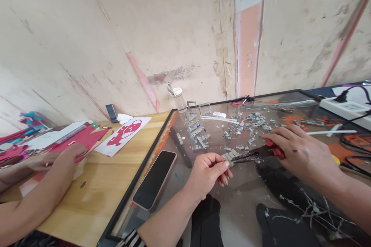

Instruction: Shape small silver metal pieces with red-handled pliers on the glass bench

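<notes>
My right hand is closed around the red handles of the pliers, whose long dark jaws point left. At the jaw tips, my left hand pinches a small piece, mostly hidden by the fingers; it looks like grey metal. Just beyond the fingertips lie flat grey metal pieces on the glass tabletop. Farther back is a pile of small metal bits, and to its left more metal pieces lie in rows.
A phone lies left of my left forearm. A lidded clear jar stands by the wall. White power strip and black cables are at right. On the wooden table, another person's hands touch red paper beside a red cut-out.
</notes>
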`<state>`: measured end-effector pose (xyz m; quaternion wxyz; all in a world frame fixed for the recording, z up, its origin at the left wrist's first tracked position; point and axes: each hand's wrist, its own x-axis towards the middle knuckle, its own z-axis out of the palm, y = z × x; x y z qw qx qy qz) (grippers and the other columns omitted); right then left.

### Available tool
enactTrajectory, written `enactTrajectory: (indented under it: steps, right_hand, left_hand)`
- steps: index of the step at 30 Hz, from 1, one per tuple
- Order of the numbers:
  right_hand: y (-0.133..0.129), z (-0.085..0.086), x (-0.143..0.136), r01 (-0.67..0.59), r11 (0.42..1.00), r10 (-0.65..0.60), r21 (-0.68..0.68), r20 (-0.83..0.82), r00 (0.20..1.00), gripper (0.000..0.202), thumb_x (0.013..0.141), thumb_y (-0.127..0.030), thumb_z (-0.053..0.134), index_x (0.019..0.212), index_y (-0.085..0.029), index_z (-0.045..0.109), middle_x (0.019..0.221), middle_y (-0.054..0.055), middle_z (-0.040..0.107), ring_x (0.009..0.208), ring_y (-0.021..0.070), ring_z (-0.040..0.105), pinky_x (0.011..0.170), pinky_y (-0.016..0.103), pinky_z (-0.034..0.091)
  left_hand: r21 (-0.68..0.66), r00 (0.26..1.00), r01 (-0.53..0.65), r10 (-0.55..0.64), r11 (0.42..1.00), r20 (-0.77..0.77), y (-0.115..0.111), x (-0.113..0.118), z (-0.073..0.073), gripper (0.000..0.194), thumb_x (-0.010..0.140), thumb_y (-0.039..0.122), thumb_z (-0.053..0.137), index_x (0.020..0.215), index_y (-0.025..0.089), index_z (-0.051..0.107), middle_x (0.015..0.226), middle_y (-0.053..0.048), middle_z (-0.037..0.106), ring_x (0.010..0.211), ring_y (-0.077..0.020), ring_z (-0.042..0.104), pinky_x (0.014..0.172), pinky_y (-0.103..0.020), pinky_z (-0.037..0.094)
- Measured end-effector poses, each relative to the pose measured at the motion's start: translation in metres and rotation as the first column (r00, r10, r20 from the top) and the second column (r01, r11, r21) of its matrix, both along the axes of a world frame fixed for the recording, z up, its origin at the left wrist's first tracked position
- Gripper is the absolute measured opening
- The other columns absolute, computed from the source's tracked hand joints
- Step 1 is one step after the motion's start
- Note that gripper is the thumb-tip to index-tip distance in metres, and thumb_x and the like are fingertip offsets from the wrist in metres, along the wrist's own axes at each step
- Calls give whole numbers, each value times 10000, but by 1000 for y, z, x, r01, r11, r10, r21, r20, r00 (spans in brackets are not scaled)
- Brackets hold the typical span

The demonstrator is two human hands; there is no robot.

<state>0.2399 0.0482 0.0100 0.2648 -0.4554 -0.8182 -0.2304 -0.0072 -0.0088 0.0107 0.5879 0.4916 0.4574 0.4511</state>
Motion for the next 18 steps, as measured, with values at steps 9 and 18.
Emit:
enactTrajectory:
  steps: [9,18]
  right_hand:
    - [-4,4,-2,2,999,-3,36,38,999,233,754,-111,485,894,-206,645,865,22,647,857,201,523,633,286,416]
    - [0,-1,0,17,997,-19,77,26,999,246,748,-124,496,931,-208,637,894,20,655,893,199,533,638,278,425]
  left_hand:
    - [-27,999,-8,10,1000,40,1,1,0,261,701,367,674,678,120,594,564,-15,623,405,-56,499,406,-172,365]
    - [-64,997,-12,16,998,72,1,1,0,269,680,372,693,684,118,605,556,-16,624,398,-54,496,403,-171,355]
